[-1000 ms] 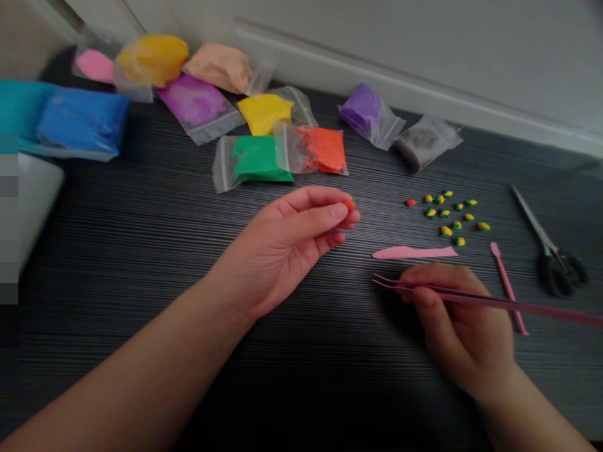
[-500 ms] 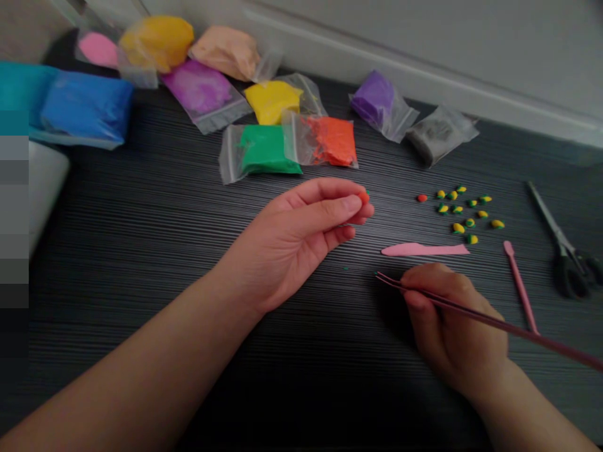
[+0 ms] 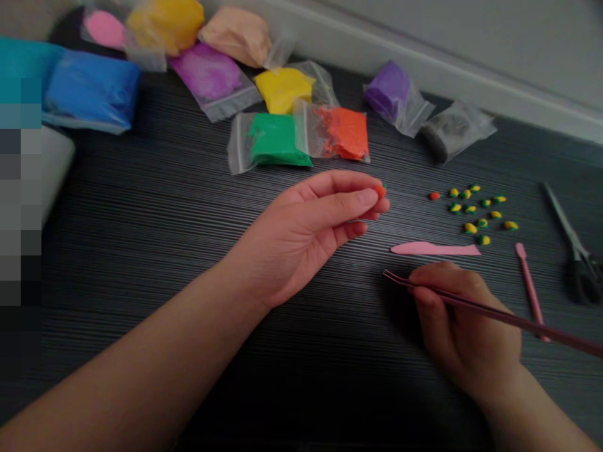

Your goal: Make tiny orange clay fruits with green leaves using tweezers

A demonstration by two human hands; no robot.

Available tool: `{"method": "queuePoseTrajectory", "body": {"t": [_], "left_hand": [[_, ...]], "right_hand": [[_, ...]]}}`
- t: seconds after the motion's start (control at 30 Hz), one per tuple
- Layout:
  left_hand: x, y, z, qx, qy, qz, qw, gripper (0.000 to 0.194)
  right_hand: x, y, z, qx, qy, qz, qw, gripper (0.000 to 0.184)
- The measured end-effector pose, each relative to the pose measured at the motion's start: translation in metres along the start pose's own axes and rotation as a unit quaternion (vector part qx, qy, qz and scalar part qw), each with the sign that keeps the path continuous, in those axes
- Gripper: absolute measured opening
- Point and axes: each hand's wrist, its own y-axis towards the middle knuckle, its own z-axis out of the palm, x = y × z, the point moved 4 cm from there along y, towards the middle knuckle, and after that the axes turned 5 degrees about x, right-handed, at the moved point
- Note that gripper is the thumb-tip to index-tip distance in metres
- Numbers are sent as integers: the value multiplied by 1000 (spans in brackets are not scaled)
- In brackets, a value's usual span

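My left hand (image 3: 325, 220) pinches a small orange clay piece (image 3: 380, 191) between thumb and fingertips; a bit of green shows at its far end. Most of that piece is hidden by the fingers. In my right hand (image 3: 466, 333) is a pair of thin pink tweezers (image 3: 452, 297), gripped near the tips, which point left and stand slightly apart below the left hand. A flat pink clay knife (image 3: 433, 249) lies just beyond the right hand. Several tiny yellow-and-green clay pieces (image 3: 470, 228) and one small orange-red clay piece (image 3: 434, 196) rest farther back.
Bags of green clay (image 3: 280, 139), orange clay (image 3: 347, 133), yellow clay (image 3: 284, 90) and purple clay (image 3: 389, 91) line the back of the dark table. Blue clay (image 3: 92, 91) sits at left. A thin pink tool (image 3: 529, 285) and scissors (image 3: 565, 223) lie at right.
The whole view has shifted, so things appear farther right. The green speck seen at the tweezer tips earlier no longer shows there. Both hands keep their holds.
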Motion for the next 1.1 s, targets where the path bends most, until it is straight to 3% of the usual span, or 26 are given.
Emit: {"method": "queuePoseTrajectory", "body": {"t": [1.1], "left_hand": [[-1,-1,-1,-5,28,3,1000,12]], "right_hand": [[2,0,-2,2,9,-2,1000,7]]}}
